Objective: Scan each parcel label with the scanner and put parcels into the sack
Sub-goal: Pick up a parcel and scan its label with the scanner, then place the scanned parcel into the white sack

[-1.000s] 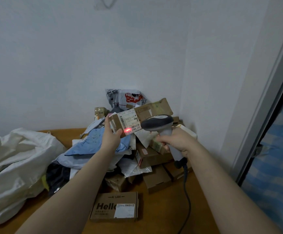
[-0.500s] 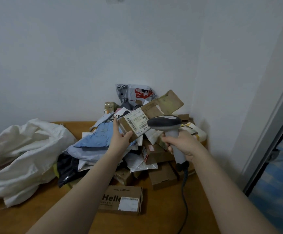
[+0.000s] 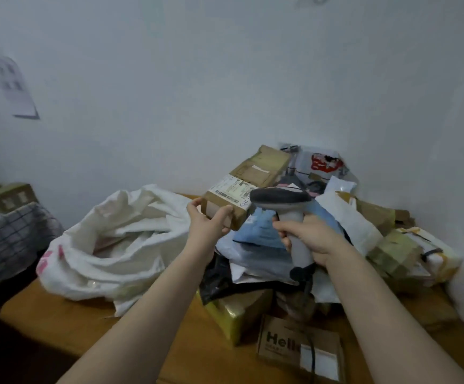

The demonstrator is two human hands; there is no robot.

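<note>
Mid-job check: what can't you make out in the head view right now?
Head view only:
- Label on the parcel in the left hand: print too small and blurred to read.
- Sack interior: mostly hidden by its own folds.
- Scanner window: faces away; trigger covered by the right hand.

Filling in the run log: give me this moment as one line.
left hand: holds labelled box | right hand: grips scanner | sack: open, left of box | step: box not yet in sack

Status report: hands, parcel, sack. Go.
Left hand grips labelled box parcel. Right hand grips scanner, head beside the label. Sack open at left; nothing seen between it and the parcel.
</note>
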